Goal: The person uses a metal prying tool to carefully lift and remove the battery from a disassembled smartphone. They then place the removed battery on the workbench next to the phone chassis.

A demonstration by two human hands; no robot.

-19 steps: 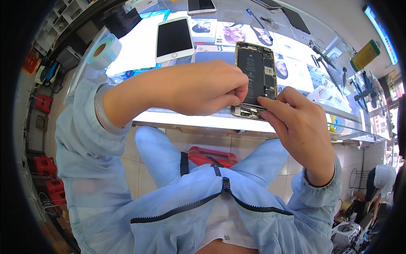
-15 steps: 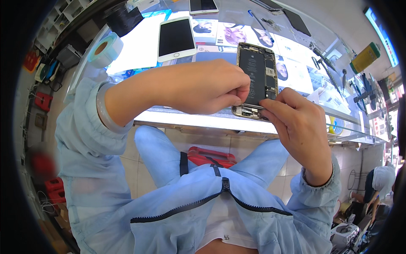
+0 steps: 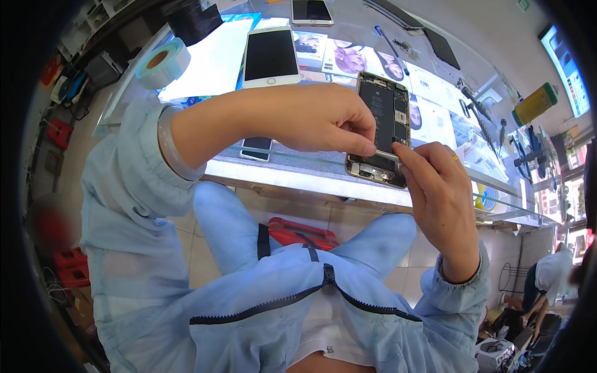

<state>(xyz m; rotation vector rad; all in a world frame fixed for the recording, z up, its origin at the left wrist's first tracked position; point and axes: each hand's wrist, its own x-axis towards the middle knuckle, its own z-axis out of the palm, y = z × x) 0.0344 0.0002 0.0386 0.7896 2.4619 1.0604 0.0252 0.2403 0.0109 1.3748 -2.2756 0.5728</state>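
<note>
An opened smartphone (image 3: 401, 118) lies screen-off on the glass counter, its black battery (image 3: 380, 102) and inner parts bare. My left hand (image 3: 326, 118) reaches across its lower left side, thumb and forefinger pinched on one end of a thin pale strip (image 3: 387, 155). That strip stretches sideways over the battery's lower end to the fingertips of my right hand (image 3: 438, 186). My right fingers are closed at the phone's lower right edge, around the strip's other end. The exact hold under the fingertips is hidden.
A white-framed tablet (image 3: 272, 56) and another phone (image 3: 312, 11) lie farther back. A tape roll (image 3: 163, 62) stands at left, a blue pen (image 3: 390, 42) behind the phone. Screwdrivers (image 3: 479, 105) and pliers (image 3: 535, 149) are at right. Another person (image 3: 553, 273) bends over at far right.
The pale strip now shows between my two hands over the lower battery. My left fingertips have shifted slightly right. The view has shifted a little, and the phone sits slightly lower in it.
</note>
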